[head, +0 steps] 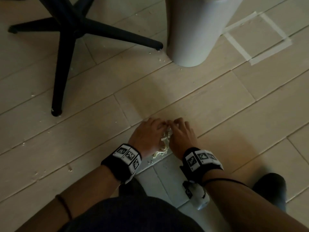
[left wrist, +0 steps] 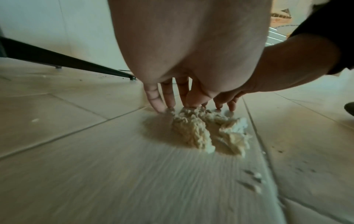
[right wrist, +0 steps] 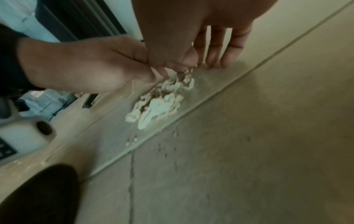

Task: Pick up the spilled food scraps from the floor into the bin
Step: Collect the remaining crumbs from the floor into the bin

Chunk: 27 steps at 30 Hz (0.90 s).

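We cup both hands, left point(head: 145, 135) and right point(head: 181, 133), around the pale stringy scrap heap point(head: 164, 144). Fingers straight on the floor, gripping nothing, we corral it below the grey cylindrical bin point(head: 197, 30).

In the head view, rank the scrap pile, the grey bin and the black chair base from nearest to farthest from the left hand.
1. Scrap pile: against the left hand, between both hands.
2. Grey bin: ahead, to the right.
3. Black chair base: ahead, far left; its nearest foot rivals the bin, so these two are close.
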{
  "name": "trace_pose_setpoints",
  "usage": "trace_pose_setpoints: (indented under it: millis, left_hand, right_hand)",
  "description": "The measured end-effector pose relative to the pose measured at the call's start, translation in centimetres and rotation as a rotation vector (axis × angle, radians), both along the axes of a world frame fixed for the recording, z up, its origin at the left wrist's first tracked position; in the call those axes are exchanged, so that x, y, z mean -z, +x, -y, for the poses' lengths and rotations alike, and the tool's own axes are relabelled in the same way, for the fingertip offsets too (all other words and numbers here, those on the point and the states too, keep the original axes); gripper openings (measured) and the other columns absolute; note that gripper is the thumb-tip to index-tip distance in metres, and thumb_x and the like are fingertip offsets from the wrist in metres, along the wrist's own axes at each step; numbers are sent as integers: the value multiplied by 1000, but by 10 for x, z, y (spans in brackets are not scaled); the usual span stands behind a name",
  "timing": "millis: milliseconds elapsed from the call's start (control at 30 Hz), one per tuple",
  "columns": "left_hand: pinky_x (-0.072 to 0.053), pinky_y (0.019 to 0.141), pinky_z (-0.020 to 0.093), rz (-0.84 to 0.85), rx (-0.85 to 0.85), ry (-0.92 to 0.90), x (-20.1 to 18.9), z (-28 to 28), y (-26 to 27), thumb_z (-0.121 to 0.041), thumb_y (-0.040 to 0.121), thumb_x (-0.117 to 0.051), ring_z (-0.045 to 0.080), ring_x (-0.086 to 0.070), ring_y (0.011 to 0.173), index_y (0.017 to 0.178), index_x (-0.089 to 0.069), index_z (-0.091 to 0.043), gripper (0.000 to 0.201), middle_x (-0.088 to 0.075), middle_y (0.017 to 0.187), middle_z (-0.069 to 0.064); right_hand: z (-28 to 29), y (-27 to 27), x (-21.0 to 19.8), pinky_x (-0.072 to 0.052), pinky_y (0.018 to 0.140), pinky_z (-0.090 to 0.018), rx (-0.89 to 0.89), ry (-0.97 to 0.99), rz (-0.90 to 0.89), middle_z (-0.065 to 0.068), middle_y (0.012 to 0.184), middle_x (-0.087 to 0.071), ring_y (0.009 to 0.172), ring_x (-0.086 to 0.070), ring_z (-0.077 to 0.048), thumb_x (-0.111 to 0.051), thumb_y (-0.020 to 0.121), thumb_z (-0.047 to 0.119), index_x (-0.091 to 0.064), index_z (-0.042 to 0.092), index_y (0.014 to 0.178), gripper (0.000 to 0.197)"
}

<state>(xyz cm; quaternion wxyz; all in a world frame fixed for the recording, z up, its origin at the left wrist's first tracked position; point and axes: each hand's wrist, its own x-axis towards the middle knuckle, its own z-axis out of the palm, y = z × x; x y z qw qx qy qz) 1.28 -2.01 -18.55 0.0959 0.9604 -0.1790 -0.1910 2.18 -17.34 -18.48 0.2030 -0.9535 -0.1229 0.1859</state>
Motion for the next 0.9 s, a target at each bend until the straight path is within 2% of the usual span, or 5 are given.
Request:
trace_pose_setpoints:
  millis: [133, 300, 500, 733, 900]
  left_hand:
    - [-50, 89, 34, 43, -271, -197, -5, -23, -30, -33, 89, -44, 24, -51, 116, 134, -55, -20, 48, -56, 129, 2]
    - [-47, 93, 34, -146, -695, -301, -9, -20, -65, -39, 92, -61, 22, -50, 121, 148, -37, -25, 62, -44, 136, 3]
    - [-47, 97, 37, -209, -513, -152, -8, 4, -56, -54, 72, -79, 22, -33, 133, 154, -14, -26, 108, -24, 148, 3]
    - [-54, 89, 37, -101, -464, -172, -3, 17, -35, -24, 80, -77, 22, -56, 112, 138, -48, -25, 65, -45, 132, 1]
    - [-55, 86, 40, -88, -484, -224, -2, 21, -30, -27, 77, -80, 23, -64, 100, 126, -58, -20, 54, -53, 123, 2]
  right_hand:
    - [-3, -26, 4, -52, 85, -44, -31, 82, -21, -12, 122, -56, 105, -53, -34, -54, 78, -2, -60, 15, 128, 53]
    - [-8, -22, -2, -49, 93, -40, 120, 156, -129, -7, 126, -52, 117, -49, -28, -51, 86, 3, -57, 18, 131, 48]
    - [-15, -9, -8, -44, 92, -35, 136, 153, -259, -8, 121, -54, 114, -53, -30, -54, 91, 11, -59, 18, 131, 40]
    - [-21, -7, -13, -42, 84, -30, 215, 196, -350, -13, 111, -62, 104, -59, -32, -53, 87, 9, -69, 14, 116, 33]
    - [-24, 4, -13, -50, 88, -26, 515, 353, -524, -11, 102, -74, 99, -67, -27, -48, 85, 7, -77, 11, 95, 30]
